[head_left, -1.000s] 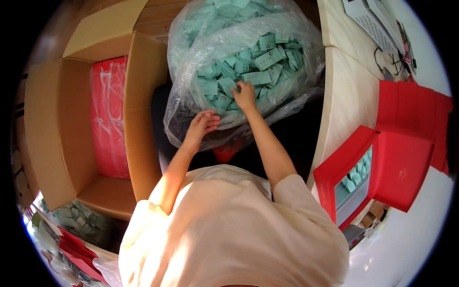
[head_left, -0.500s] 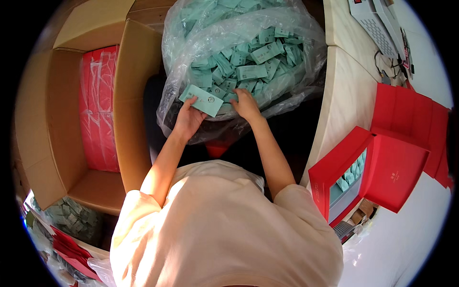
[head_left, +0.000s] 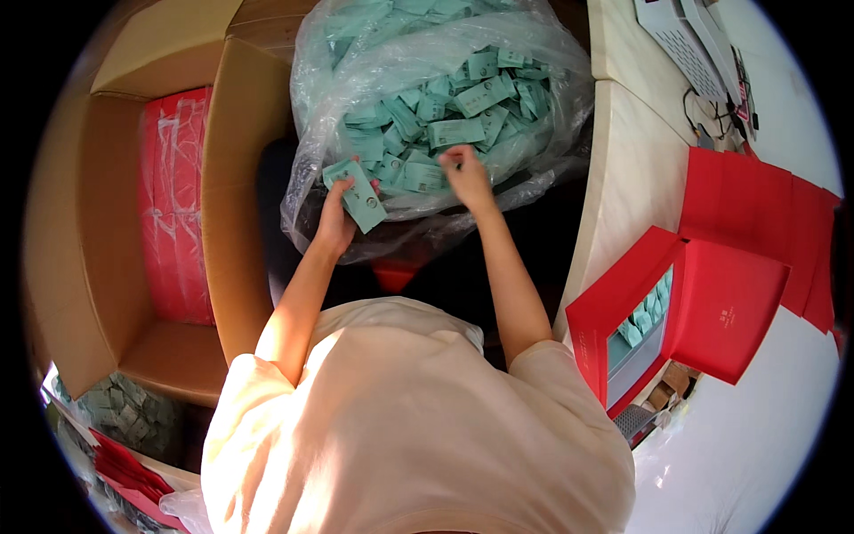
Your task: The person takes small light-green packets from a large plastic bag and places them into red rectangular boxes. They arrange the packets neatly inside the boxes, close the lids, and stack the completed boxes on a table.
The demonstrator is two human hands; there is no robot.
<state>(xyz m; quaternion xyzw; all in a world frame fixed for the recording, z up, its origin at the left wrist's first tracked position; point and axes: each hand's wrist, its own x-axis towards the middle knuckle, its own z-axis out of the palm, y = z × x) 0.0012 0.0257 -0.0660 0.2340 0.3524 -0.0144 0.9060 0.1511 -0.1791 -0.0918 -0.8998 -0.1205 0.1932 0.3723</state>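
Observation:
My left hand (head_left: 336, 220) is closed round pale green flat sachets (head_left: 363, 198) with small print, fanned slightly at the near left edge of a clear plastic bag (head_left: 311, 169). How many it holds I cannot tell. My right hand (head_left: 469, 181) hovers over the bag's near side, its fingers curled together; whether anything is between them is hidden. Close to its fingertips lies one of the many loose green sachets (head_left: 456, 133) that fill the bag.
On the left stands an open cardboard box (head_left: 116, 222) holding plastic-wrapped red boxes (head_left: 173, 214). A table (head_left: 614, 169) on the right carries an open red gift box (head_left: 729, 303) with green sachets inside, stacked red boxes (head_left: 756, 214) and a grey-white device (head_left: 685, 44). More sachets (head_left: 129, 409) lie lower left.
My left hand has turned the sachets to a steeper slant and shifted slightly left. My right hand has lifted off the sachets and moved a little right and away from me, its fingers curling.

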